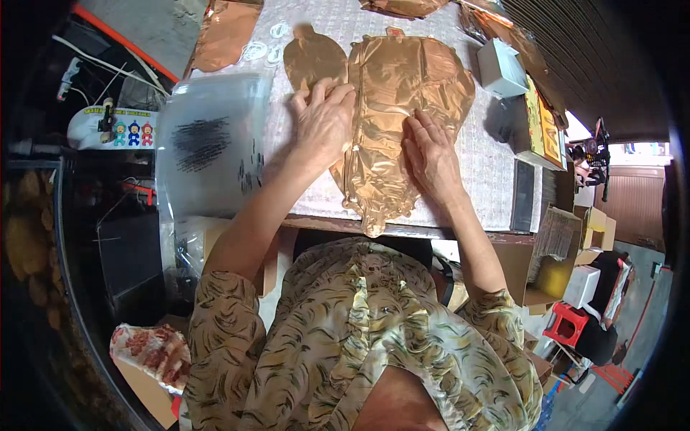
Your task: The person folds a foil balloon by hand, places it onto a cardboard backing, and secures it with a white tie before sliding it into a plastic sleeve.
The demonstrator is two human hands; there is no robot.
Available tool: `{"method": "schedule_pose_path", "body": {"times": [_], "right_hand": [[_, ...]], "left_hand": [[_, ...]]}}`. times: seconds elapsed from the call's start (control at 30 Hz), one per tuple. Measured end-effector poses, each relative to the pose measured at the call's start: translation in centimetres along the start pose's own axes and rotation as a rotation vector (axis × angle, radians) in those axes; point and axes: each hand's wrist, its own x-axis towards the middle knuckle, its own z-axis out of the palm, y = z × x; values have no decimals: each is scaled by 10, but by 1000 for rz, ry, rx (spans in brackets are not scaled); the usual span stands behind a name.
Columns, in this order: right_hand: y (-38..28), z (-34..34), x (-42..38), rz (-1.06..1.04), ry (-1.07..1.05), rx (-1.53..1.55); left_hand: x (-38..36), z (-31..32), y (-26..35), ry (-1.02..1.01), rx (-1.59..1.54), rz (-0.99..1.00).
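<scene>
On a white skateboard deck (pixel 113 129) beside the table's left edge, the word "TOGETHER" can be read above three cartoon figures in green, blue and red. The large letters "FA" show on a yellow box (pixel 540 123) along the right edge; the rest of its wording is unclear. The fine dark print on the clear plastic bags (pixel 208 144), at the near left corner, is too small to read.

A flattened copper foil balloon (pixel 381 108) lies at the middle of the table (pixel 480 172), its narrow tail reaching the near edge. The left hand (pixel 325 122) is palm down, fingers spread and slightly bent, pressing at the balloon's left side near a lengthwise fold. The right hand (pixel 433 154) is also palm down, fingers loosely extended toward the far left, resting on the balloon's right part. Neither hand is closed around anything.

A strip of pale patterned cloth (pixel 284 197) separates the balloon from the bags; another runs between it and the right edge, where a white box (pixel 501 68) stands near the yellow one. White coils (pixel 254 50) lie toward the far left corner, beside another copper foil piece (pixel 224 36).
</scene>
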Motion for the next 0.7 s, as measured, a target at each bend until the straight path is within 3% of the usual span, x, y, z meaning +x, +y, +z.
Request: {"method": "schedule_pose_path", "body": {"times": [0.7], "right_hand": [[4,-1,-2,-17,11,13]], "left_hand": [[2,9,-2,14,-151,-17]]}}
